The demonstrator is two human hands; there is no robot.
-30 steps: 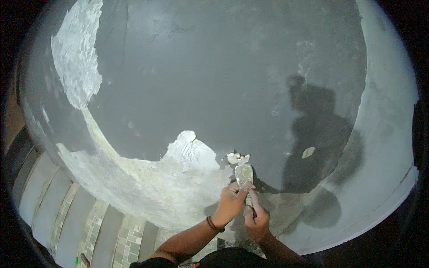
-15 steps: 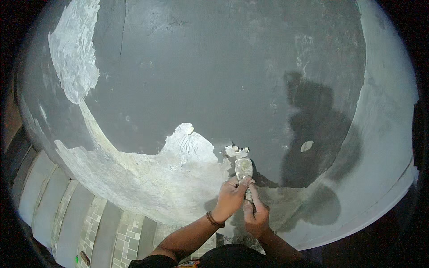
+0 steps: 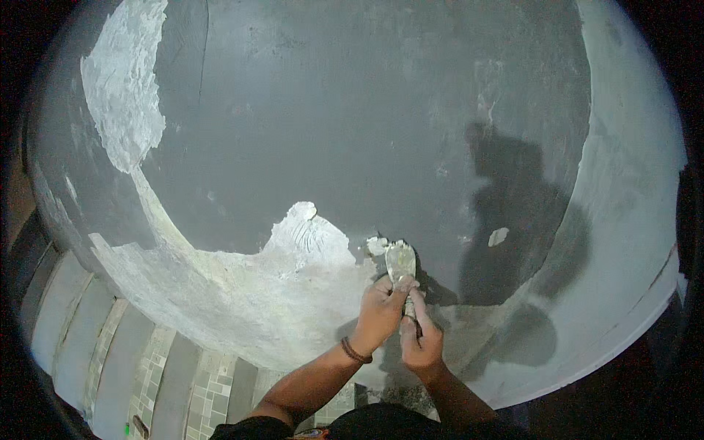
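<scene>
The left hand (image 3: 379,306) and right hand (image 3: 422,345) are both clasping the scraper (image 3: 400,260), the left nearer its blade, probably guiding while the right is bracing. The blade is projecting beyond this closed grip. At its tip, pale flakes (image 3: 377,245) are clinging to the grey surface (image 3: 352,139); actual contact is hard to confirm.

Grey steps (image 3: 121,359) with tiled strips (image 3: 150,367)
</scene>
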